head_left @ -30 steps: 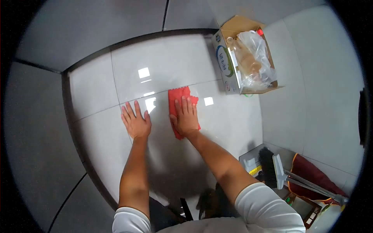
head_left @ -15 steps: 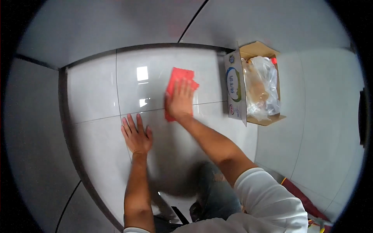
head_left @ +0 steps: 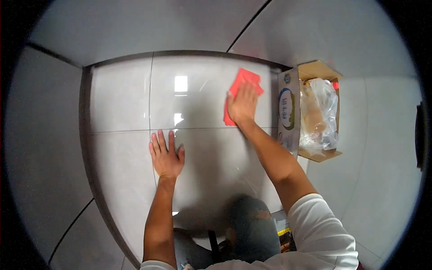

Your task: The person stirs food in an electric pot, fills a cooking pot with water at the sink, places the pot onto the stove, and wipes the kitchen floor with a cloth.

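Observation:
A red cloth (head_left: 229,118) lies against the glossy pale floor tiles (head_left: 119,99), in the upper right of the tiled area. My right hand (head_left: 244,104) holds it under the palm and long fingers, pressing it to the tile. Parts of the cloth show beyond the fingertips and at the palm's left side; the rest is hidden beneath the hand. My left hand (head_left: 167,158) rests flat on the tiles, open, its fingers spread and pointing away from me near a grout line. It holds nothing.
A cardboard milk box (head_left: 288,112) stands to the right, its flaps up, with clear plastic bags and bottles (head_left: 321,114) inside. Dark skirting (head_left: 85,135) borders the tiles along grey panels at the left and back. My knee (head_left: 256,216) is at the bottom.
My right hand and the red cloth have moved right, closer to the milk box. My left hand stays flat on about the same spot. The camera view has shifted somewhat.

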Available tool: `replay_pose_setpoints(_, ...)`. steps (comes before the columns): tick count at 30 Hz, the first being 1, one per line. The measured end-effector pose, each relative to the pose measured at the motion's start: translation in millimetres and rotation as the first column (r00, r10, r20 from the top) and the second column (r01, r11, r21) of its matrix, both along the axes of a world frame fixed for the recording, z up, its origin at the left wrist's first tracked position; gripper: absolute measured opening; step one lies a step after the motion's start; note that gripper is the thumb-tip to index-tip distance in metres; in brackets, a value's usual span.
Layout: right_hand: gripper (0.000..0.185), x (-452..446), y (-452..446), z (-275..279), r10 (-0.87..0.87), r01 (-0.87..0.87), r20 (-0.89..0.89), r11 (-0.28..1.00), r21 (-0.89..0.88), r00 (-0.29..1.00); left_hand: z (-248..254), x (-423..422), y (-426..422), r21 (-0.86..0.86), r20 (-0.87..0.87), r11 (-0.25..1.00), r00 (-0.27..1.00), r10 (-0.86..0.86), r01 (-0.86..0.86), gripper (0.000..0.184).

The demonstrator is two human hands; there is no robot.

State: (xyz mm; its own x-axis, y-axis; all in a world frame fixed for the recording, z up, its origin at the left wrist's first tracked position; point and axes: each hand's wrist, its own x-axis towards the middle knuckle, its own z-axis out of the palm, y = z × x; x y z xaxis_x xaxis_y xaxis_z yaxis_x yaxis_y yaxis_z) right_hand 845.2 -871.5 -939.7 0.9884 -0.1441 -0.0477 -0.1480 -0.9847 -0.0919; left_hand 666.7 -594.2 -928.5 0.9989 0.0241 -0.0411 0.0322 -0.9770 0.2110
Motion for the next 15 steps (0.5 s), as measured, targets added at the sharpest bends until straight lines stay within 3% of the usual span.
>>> replay_pose_setpoints(1, 0.077, 7.4, 26.8, 8.8, 0.076, -0.075, -0.044, 0.997, 0.020, 0.996, -2.0, -1.8, 0.9, -0.016, -0.011, 1.000, 1.000, 0.004, -0.004, 0.065)
replay_pose_setpoints(3, 0.076, 12.6, 82.5, -6.2, 0.276, -0.278, 0.112, 0.961, 0.003, 0.955, -2.2, 0.0, 1.9, -0.046, -0.030, 0.999, 0.999, 0.011, -0.013, 0.065)
replay_pose_setpoints(6, 0.076, -19.6, 168.1, -1.6, 0.397, -0.407, 0.117, 0.911, 0.073, 0.910, 1.9, -2.1, 7.3, -0.145, 0.055, 0.989, 0.998, 0.021, -0.013, 0.063)
replay_pose_setpoints(8, 0.075, -49.9, 179.6, 1.4, 0.440, -0.452, 0.115, 0.883, 0.125, 0.891, 1.9, -4.6, 15.9, -0.264, 0.148, 0.965, 0.988, 0.041, -0.001, 0.060)
replay_pose_setpoints(10, 0.075, -73.6, 160.0, 7.4, 0.512, -0.515, 0.067, 0.836, 0.191, 0.856, -9.2, 0.1, 50.0, -0.235, 0.112, 0.971, 0.992, 0.065, -0.037, 0.060)
replay_pose_setpoints(11, 0.073, -84.9, 144.1, 15.6, 0.508, -0.506, 0.025, 0.849, 0.154, 0.861, -12.9, 1.2, 70.5, -0.226, 0.088, 0.972, 0.993, 0.083, -0.062, 0.060)
replay_pose_setpoints(12, 0.072, -91.2, 124.6, 20.8, 0.500, -0.495, -0.026, 0.862, 0.114, 0.865, -10.1, 0.8, 90.3, -0.147, 0.170, 0.974, 0.965, 0.197, -0.173, 0.060)
replay_pose_setpoints(13, 0.071, -90.3, 108.2, 17.4, 0.465, -0.463, -0.007, 0.883, 0.071, 0.885, -13.7, 0.0, 113.0, 0.022, 0.213, 0.974, 0.953, 0.216, -0.225, 0.068)
replay_pose_setpoints(15, 0.071, -71.9, 86.9, 11.6, 0.382, -0.383, 0.036, 0.924, 0.001, 0.923, -2.8, -2.0, 133.9, 0.029, 0.101, 0.966, 0.963, 0.251, -0.256, 0.075)
